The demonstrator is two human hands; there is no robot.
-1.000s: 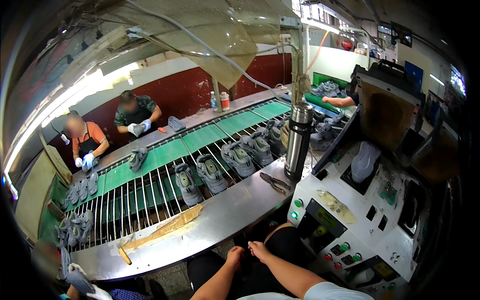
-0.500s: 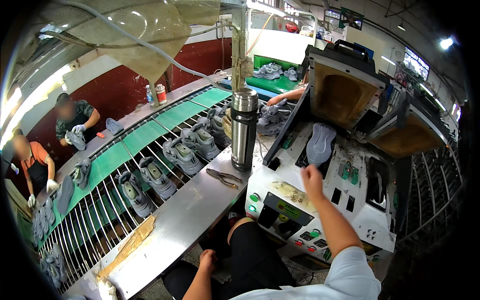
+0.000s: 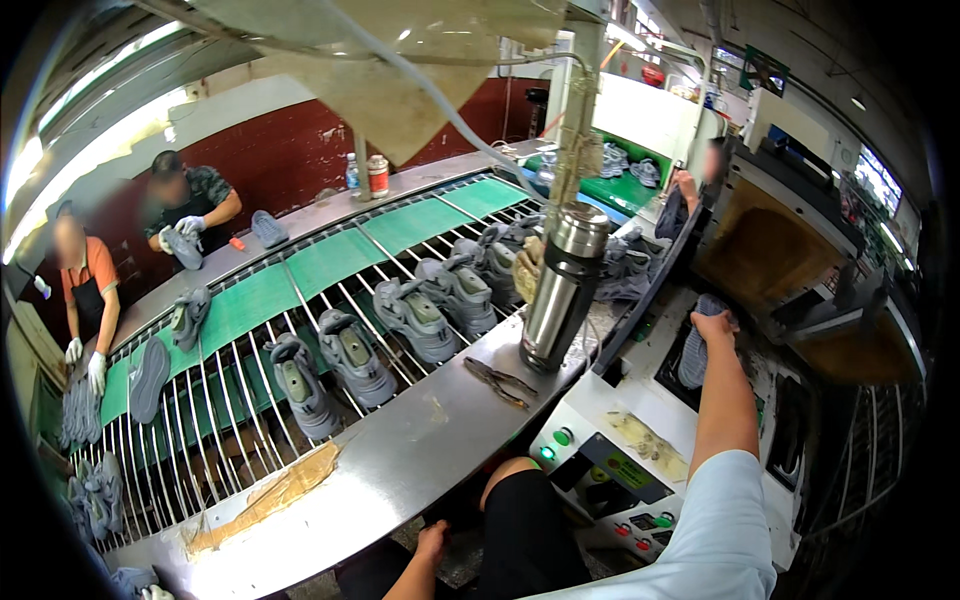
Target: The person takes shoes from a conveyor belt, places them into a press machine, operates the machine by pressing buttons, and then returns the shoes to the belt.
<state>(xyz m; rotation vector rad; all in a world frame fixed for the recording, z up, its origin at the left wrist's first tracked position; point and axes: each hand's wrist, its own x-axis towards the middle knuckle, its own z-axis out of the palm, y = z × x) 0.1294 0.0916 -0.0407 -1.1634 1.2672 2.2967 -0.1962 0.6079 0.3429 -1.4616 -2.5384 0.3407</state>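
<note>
While right hand [image 3: 713, 325] is gripping grey shoe [image 3: 693, 358] in machine [image 3: 640, 440] at right, steadying it, left hand [image 3: 432, 545] is hanging near lap, grip unclear.

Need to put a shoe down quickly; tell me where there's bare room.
The steel ledge is bare between the pliers and the brown tape strip. Crowded: the conveyor with grey shoes, and around the steel flask.

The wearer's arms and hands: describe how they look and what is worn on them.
Both hands are bare, with no gloves. The right arm wears a short pale blue sleeve ending above the elbow, the forearm uncovered down to the right hand. The left hand and its forearm are also uncovered; no watch or rings show.
</note>
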